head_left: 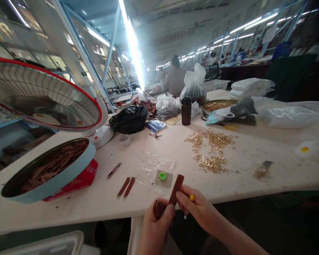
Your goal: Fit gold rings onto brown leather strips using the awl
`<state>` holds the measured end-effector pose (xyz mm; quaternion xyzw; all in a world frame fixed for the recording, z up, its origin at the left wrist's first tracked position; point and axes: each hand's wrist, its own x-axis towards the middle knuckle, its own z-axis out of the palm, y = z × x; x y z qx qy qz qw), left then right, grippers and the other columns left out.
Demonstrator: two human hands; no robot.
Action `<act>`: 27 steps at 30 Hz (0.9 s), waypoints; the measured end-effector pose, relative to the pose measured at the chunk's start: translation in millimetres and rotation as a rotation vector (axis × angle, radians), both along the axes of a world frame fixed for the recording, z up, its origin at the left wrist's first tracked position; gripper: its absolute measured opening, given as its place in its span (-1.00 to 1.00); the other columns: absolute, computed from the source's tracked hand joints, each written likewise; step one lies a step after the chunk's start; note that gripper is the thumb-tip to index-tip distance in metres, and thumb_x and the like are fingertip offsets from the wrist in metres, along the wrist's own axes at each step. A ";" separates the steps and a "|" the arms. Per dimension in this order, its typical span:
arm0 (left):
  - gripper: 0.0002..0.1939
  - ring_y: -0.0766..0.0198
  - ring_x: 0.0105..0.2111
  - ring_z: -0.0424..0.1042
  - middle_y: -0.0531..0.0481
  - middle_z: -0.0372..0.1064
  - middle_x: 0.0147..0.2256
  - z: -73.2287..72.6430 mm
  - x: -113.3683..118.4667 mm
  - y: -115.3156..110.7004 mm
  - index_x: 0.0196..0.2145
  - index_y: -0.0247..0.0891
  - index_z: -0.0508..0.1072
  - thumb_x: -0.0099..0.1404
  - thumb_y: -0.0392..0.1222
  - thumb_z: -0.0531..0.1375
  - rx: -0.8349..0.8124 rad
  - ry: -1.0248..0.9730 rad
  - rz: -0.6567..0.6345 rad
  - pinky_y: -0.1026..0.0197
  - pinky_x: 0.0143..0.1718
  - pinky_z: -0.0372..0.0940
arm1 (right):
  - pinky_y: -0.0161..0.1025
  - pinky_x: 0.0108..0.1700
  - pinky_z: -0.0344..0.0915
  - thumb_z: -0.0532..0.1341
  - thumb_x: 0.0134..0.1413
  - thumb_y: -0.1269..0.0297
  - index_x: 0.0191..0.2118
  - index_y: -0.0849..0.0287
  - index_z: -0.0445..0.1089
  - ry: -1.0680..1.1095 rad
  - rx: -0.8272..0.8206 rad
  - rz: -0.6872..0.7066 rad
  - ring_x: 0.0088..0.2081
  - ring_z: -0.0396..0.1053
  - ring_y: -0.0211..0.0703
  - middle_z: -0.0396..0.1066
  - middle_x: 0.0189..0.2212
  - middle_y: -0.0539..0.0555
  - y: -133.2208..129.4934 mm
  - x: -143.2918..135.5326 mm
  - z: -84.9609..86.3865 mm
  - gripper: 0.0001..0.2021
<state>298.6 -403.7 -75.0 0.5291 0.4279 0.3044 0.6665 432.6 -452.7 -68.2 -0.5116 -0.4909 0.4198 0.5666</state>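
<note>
Several brown leather strips [157,209] are bunched in my left hand [158,220], whose thumb also presses the lower end of one upright brown strip [177,189]. My right hand [195,205] pinches that same strip from the right and holds a thin tool with a yellow end [192,198]. Just beyond my hands, a small green cap [162,176] sits on a grey square pad [168,181]. Two brown strips with metal ends [126,187] lie side by side on the table, left of the pad. Gold-coloured metal rings [212,163] are spread further back.
A round tin [69,177] full of brown strips stands at the left below a red-rimmed fan [95,117]. Small pink snips [114,170] lie nearby. Further back are a black bag [129,118], a dark bottle [186,111] and plastic bags [166,106]. A person [175,79] sits beyond.
</note>
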 end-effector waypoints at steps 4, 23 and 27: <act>-0.74 0.43 -0.68 0.09 0.12 0.21 -0.67 5.7 0.2 -1.4 -0.49 -0.31 0.42 -0.01 -0.03 0.24 0.058 0.016 -0.013 0.34 -0.66 -0.03 | -0.38 -0.56 0.06 0.04 0.15 0.08 -0.47 0.20 0.23 0.037 -0.038 0.004 -0.60 0.08 -0.31 0.13 -0.65 -0.10 -0.6 2.1 -3.6 -0.70; -0.91 0.39 -0.61 0.05 0.16 0.07 -0.65 -1.4 -10.2 22.4 -0.59 -0.23 0.23 -0.02 -0.24 0.13 0.092 0.065 0.055 0.34 -0.58 0.00 | -0.36 -0.51 0.11 0.23 -0.11 0.21 -0.45 0.23 0.36 0.178 -0.234 0.066 -0.55 0.14 -0.27 0.21 -0.60 -0.05 26.7 -17.4 -16.1 -0.83; -0.88 0.37 -0.63 0.06 0.19 0.02 -0.68 -15.7 -51.8 72.7 -0.60 -0.22 0.26 0.03 -0.20 0.12 0.279 0.347 0.276 0.32 -0.57 -0.01 | -0.43 -0.64 -0.12 0.24 -0.08 -0.03 -0.23 0.18 0.29 0.364 -0.248 0.062 -0.66 -0.08 -0.37 0.07 -0.64 -0.14 36.8 -16.9 -28.5 -0.61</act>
